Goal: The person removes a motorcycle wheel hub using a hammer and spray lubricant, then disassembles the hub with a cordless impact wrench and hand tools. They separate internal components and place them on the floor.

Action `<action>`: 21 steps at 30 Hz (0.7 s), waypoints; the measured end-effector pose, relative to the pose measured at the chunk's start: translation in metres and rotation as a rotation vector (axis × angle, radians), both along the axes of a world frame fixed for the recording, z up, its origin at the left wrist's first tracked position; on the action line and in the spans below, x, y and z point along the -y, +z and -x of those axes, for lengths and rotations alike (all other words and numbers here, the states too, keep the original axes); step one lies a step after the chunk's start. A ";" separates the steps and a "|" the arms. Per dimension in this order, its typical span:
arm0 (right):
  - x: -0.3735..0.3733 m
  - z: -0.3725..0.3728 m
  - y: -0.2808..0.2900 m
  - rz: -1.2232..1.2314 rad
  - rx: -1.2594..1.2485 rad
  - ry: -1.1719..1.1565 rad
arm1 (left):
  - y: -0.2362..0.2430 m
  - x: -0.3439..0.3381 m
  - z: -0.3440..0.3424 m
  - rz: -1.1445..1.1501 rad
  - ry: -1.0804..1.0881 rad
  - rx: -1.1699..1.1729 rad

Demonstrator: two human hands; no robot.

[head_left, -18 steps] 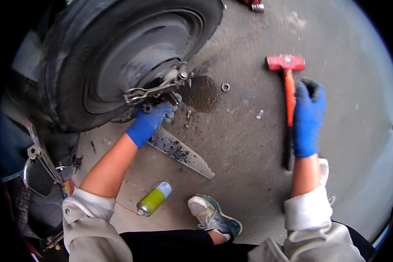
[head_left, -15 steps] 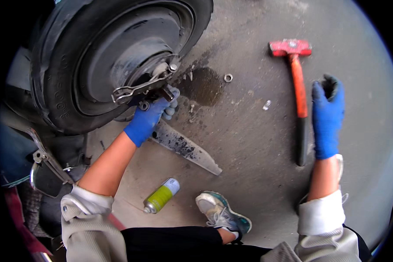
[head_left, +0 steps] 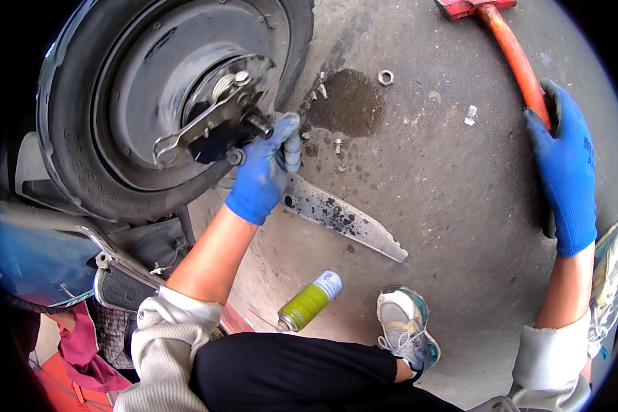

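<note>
Our blue-gloved left hand (head_left: 266, 168) curls closed around the axle end (head_left: 257, 125) at the hub of the scooter wheel (head_left: 151, 103) just above it. Our right hand (head_left: 563, 172) wraps the orange hammer handle (head_left: 518, 62), whose red head lies beyond the fingertips. We judge a firm, steady left grip matters here.
</note>
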State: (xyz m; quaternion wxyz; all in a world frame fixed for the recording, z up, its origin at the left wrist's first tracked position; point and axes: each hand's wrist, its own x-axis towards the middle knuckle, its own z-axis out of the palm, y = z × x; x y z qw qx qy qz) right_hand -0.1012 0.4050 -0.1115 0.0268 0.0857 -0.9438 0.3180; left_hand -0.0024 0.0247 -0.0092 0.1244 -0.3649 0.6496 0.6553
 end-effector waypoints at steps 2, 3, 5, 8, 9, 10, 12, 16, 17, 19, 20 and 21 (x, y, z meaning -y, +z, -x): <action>-0.001 -0.003 -0.003 -0.041 0.062 -0.002 | -0.001 -0.001 -0.001 -0.055 -0.020 -0.021; 0.000 -0.001 -0.002 -0.056 0.085 -0.007 | -0.001 0.000 0.001 -0.034 -0.021 -0.005; 0.009 0.000 0.006 -0.089 0.128 -0.035 | 0.001 0.000 0.001 0.006 -0.015 0.027; 0.018 0.008 0.008 -0.111 0.115 -0.044 | 0.003 -0.005 0.006 0.072 -0.015 0.067; 0.020 0.011 0.007 -0.111 0.102 -0.041 | 0.003 -0.003 0.005 0.095 -0.018 0.092; 0.021 0.014 0.007 -0.144 0.108 -0.033 | 0.003 -0.001 0.005 0.090 -0.040 0.089; 0.026 0.020 0.011 -0.215 0.122 -0.022 | 0.004 0.000 0.003 0.135 -0.069 0.122; 0.051 0.036 0.058 0.399 0.625 0.048 | 0.007 0.002 0.005 0.170 -0.129 0.172; 0.060 0.031 0.083 0.578 0.699 -0.023 | 0.008 0.005 0.005 0.176 -0.148 0.183; 0.065 0.021 0.100 0.759 0.766 0.011 | 0.014 0.004 0.004 0.160 -0.129 0.176; 0.067 0.010 0.102 0.803 0.731 0.017 | 0.016 0.004 0.003 0.150 -0.121 0.178; 0.067 -0.002 0.108 0.842 0.691 0.020 | 0.016 0.001 0.005 0.161 -0.137 0.184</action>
